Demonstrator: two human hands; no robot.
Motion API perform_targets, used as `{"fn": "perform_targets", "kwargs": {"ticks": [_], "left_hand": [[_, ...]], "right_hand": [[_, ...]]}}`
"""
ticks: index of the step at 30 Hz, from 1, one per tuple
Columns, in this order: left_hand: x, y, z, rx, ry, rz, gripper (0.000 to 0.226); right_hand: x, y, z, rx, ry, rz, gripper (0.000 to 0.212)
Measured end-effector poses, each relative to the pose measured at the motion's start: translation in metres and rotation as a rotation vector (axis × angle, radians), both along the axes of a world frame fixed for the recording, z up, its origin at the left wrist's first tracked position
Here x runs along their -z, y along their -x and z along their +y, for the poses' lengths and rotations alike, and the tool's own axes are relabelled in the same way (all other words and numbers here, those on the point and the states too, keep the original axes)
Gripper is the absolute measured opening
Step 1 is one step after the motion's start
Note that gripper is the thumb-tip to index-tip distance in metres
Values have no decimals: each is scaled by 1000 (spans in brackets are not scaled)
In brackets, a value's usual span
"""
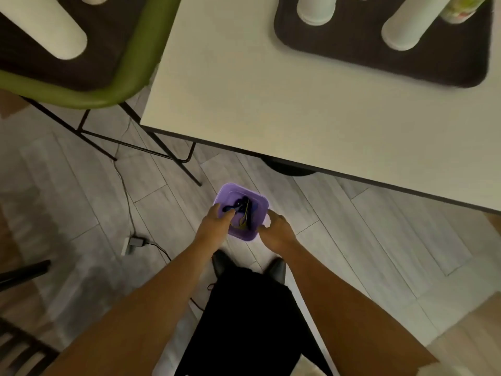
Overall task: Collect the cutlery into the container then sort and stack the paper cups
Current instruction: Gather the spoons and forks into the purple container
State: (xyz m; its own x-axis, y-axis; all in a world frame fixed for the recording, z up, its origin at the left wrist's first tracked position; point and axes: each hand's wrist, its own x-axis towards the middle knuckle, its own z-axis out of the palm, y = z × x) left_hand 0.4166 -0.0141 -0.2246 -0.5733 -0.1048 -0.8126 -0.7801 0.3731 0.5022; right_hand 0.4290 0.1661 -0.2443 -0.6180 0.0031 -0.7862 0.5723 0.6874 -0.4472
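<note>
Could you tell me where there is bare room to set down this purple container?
The white tabletop is bare from its near edge and left corner up to the dark tray. That tray is crowded with paper cup stacks; the green chair is taken too.

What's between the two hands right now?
Head view: the purple square plastic container of dark cutlery, gripped by left hand and right hand.

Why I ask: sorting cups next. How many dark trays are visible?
2. One dark tray on the green chair, upper left; another on the white table, upper right. More may lie off-frame.
</note>
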Motion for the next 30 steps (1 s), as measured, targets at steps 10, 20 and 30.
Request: {"fn": "perform_targets", "kwargs": {"ticks": [10,20,30], "left_hand": [[-128,34,20,170,42,373,40],[-220,83,142,316,-45,633,28],[-229,131,329,458,-129,605,33]], "right_hand": [[-144,40,11,80,66,295,42],[-250,61,126,417,59,613,22],[-241,92,343,755,-195,623,20]]}}
